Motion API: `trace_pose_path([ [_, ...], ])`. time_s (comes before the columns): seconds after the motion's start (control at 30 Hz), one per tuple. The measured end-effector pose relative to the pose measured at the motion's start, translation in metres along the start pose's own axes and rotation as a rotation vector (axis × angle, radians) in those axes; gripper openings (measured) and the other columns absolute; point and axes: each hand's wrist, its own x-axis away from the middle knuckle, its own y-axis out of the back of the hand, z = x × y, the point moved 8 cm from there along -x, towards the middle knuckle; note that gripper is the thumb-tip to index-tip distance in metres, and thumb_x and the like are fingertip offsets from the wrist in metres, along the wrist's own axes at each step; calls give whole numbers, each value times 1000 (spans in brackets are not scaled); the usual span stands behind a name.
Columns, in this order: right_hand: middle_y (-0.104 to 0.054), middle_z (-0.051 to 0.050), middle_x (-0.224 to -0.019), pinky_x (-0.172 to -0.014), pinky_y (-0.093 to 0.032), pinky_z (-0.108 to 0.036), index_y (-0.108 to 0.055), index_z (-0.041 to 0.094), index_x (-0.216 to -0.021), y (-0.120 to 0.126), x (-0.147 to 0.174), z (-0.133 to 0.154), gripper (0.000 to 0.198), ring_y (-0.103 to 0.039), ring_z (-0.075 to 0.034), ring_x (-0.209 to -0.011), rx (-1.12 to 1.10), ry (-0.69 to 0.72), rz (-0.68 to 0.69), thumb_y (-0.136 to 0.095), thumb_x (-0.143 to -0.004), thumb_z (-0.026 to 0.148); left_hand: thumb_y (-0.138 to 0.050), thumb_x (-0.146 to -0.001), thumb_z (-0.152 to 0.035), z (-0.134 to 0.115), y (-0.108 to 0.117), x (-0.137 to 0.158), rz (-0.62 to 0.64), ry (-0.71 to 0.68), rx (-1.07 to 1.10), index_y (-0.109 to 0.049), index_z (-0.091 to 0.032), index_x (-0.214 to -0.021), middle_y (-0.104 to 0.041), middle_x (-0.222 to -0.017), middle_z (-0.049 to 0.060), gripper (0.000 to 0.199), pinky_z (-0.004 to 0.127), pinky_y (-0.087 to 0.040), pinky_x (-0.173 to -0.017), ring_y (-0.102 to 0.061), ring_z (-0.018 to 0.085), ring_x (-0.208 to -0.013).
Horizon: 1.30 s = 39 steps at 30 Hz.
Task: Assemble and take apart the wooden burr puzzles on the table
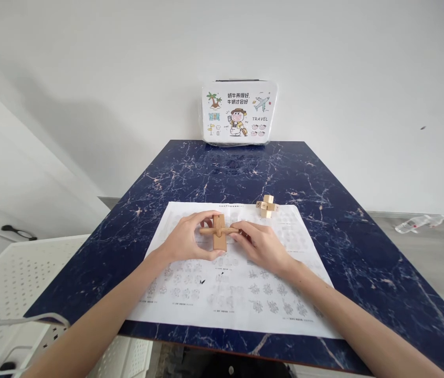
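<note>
Between my two hands is a wooden interlocking puzzle [219, 242], a flat upright block crossed by a rounded bar. My left hand [190, 236] curves round it from the left, fingers at its top edge and thumb at its bottom edge. My right hand [260, 242] pinches the right end of the crossing bar. Beneath both hands lies a large white instruction sheet [222, 321] printed with rows of small diagrams. Another wooden puzzle [267, 207], paler and cross-shaped, rests at the sheet's upper right, apart from my hands.
The sheet lies on a dark blue marbled table [182, 168]. Against the wall at the far edge stands a white cartoon-printed case [240, 113]. A white perforated stand [5, 273] with a cable [49, 316] is at the left. A plastic bottle [411, 224] lies on the floor at right.
</note>
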Motion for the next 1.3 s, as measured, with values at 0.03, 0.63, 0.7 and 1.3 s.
trace_pose_path([
  [0.03,-73,-5,-90,-65,-45,-31,-66,22,-114,0,1,1,24,-62,-18,-71,-3,11,-2,-45,-108,33,-88,-65,-42,-1,1,1,-10,-13,6,-58,-23,-136,-74,-123,10,80,48,-58,-97,-72,30,-109],
  [0.63,-69,-5,-90,-70,-46,-32,-67,21,-105,-6,0,-2,23,-62,-19,-77,56,16,63,-48,-109,35,-89,-60,-37,-10,2,1,-58,-55,1,-60,-23,-127,-72,-119,9,74,45,-57,-93,-69,29,-104],
  [0.7,-69,-7,-96,-71,-47,-33,-67,21,-100,-6,-1,-1,22,-63,-20,-82,52,37,47,-51,-108,34,-88,-61,-36,-9,-2,-1,-21,-41,25,-59,-23,-126,-71,-120,9,72,43,-57,-90,-68,28,-104],
  [1.3,-67,-7,-96,-66,-49,-31,-71,19,-91,-11,0,-4,19,-62,-18,-76,-6,21,67,-59,-103,29,-89,-64,-41,-3,-15,5,41,-46,84,-55,-24,-143,-69,-134,11,87,48,-56,-103,-69,33,-117],
])
